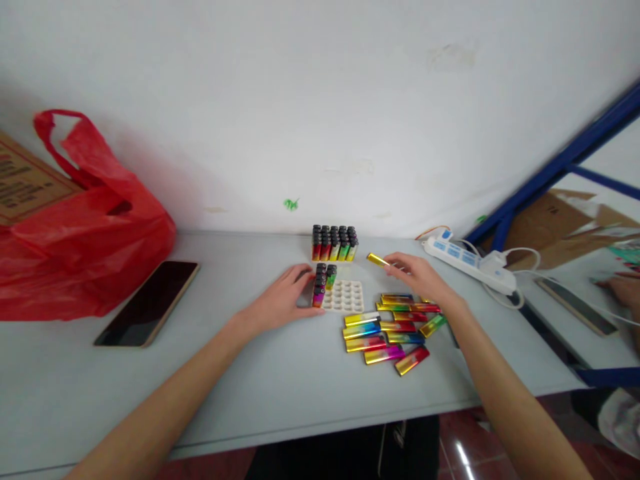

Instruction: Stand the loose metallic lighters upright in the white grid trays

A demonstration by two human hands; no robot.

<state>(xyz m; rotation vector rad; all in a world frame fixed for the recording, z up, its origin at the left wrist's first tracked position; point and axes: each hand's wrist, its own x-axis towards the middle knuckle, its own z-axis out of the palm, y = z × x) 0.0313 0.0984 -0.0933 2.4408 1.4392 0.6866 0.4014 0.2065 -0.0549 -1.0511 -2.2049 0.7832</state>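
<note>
A white tray (345, 297) with round-edged slots lies on the table, a column of upright lighters (319, 287) along its left side and one more lighter (331, 277) beside them. My left hand (285, 298) curves around the tray's left end, thumb at the front corner and fingers at the back, closed on it. To the right, my right hand (413, 272) pinches a gold lighter (377, 259), tilted with its end pointing left, above the table. Several loose lighters (385, 333) in metallic colours lie below that hand. Behind the tray stands a block of upright lighters (335, 243).
On the left are a red plastic bag (100, 233), a cardboard box (27, 177) and a phone (147, 303). A power strip (467, 263) with cables lies right, near a blue metal frame (560, 167). Another person's hand (623, 290) and a second phone (575, 307) are at far right.
</note>
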